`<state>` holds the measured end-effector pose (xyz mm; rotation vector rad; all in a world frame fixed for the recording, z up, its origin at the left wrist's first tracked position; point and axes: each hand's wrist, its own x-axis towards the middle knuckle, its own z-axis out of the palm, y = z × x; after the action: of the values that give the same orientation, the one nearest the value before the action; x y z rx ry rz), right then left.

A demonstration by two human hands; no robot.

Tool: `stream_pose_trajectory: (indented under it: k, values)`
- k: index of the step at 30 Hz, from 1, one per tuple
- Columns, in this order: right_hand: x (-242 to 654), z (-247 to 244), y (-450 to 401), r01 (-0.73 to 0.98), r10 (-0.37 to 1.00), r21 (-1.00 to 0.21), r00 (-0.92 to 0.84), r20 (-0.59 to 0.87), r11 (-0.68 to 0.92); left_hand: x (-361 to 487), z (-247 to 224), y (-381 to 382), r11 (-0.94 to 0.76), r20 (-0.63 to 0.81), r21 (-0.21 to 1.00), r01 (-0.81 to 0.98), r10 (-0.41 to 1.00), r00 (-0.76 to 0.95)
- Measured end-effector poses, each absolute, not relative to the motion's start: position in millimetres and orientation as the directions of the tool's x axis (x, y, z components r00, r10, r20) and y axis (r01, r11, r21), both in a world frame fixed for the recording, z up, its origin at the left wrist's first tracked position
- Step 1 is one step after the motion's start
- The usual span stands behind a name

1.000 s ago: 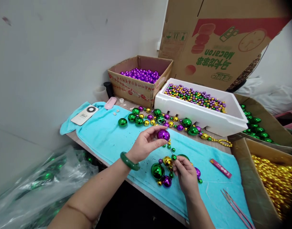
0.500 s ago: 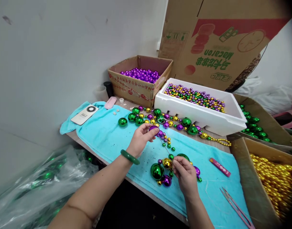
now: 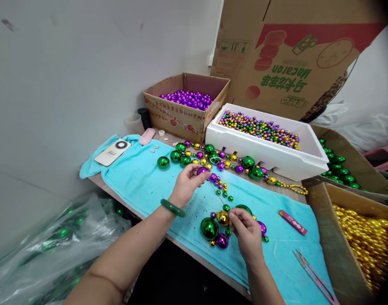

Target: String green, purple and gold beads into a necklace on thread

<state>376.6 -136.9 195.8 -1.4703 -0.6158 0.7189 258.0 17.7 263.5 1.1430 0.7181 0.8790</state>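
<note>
My left hand (image 3: 188,183) pinches a large purple bead (image 3: 202,171) above the turquoise towel (image 3: 136,182). From that bead a thin dark string or needle (image 3: 216,194) slants down to a small green bead (image 3: 226,208). Beside this green bead, my right hand (image 3: 244,228) has its thumb and finger pressed together on the line. Strung green, gold and purple beads, among them a large green one (image 3: 209,228), lie under and around the right fingers. Loose small beads (image 3: 219,183) rest between the hands.
Behind lie a long bead strand (image 3: 248,162), a white foam box (image 3: 263,152) and a purple-bead carton (image 3: 177,118). A phone (image 3: 113,152) is at left. Snips (image 3: 314,275), a pink packet (image 3: 293,222) and a gold-bead box (image 3: 339,250) are at right.
My left hand has shifted very slightly left with the purple bead. The small green bead near my right fingers has moved a little up and left.
</note>
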Motion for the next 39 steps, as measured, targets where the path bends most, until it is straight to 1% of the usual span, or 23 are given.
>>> stream_pose_trajectory:
  k: [2,4,8,10,15,18,21,25,27,29,32,36,39]
  values:
    - [377.3,195.7,-136.2,-0.052,0.745,-0.998,0.665,-0.055,-0.027,258.2,264.0,16.5,0.129,0.017,0.957,-0.26,0.869,0.494]
    - [378.8,194.3,-136.1,-0.052,0.737,-0.998,0.674,-0.052,-0.023,257.9,264.6,15.9,0.128,0.053,0.944,-0.304,0.851,0.523]
    - [382.7,188.9,-138.1,-0.078,0.758,-0.997,0.648,-0.07,-0.025,255.8,264.7,17.0,0.231,0.032,0.922,-0.312,0.757,0.653]
    - [384.3,187.5,-139.3,-0.095,0.777,-0.995,0.623,-0.089,-0.038,254.9,263.6,17.5,0.269,0.019,0.912,-0.309,0.726,0.687]
    - [385.9,191.8,-138.1,-0.074,0.763,-0.996,0.639,-0.092,-0.057,254.3,261.8,15.3,0.269,0.039,0.898,-0.348,0.739,0.672]
    - [386.5,194.7,-136.5,-0.069,0.759,-0.996,0.645,-0.085,-0.054,253.6,264.3,13.4,0.327,0.031,0.868,-0.373,0.715,0.698]
    - [387.3,195.3,-136.6,-0.065,0.766,-0.996,0.637,-0.085,-0.056,252.4,267.3,12.6,0.414,0.013,0.811,-0.414,0.694,0.72]
    - [388.2,193.5,-137.9,-0.072,0.766,-0.996,0.637,-0.086,-0.052,251.4,268.2,12.1,0.416,0.016,0.801,-0.43,0.704,0.71]
    - [388.4,191.8,-138.6,-0.092,0.768,-0.995,0.633,-0.093,-0.045,251.4,267.7,12.2,0.416,0.031,0.803,-0.427,0.686,0.727]
    - [388.7,190.0,-139.1,-0.116,0.778,-0.992,0.619,-0.104,-0.041,251.7,266.9,12.9,0.451,0.036,0.786,-0.423,0.65,0.759]
    - [388.9,189.4,-139.7,-0.118,0.793,-0.992,0.6,-0.109,-0.046,252.0,265.5,15.7,0.501,0.009,0.762,-0.41,0.625,0.781]
    - [387.9,192.5,-140.0,-0.087,0.783,-0.995,0.614,-0.094,-0.051,252.3,264.8,19.7,0.451,-0.006,0.798,-0.399,0.669,0.743]
    - [385.8,191.8,-139.8,-0.109,0.777,-0.993,0.62,-0.105,-0.047,252.9,264.4,20.1,0.416,0.0,0.82,-0.393,0.686,0.727]
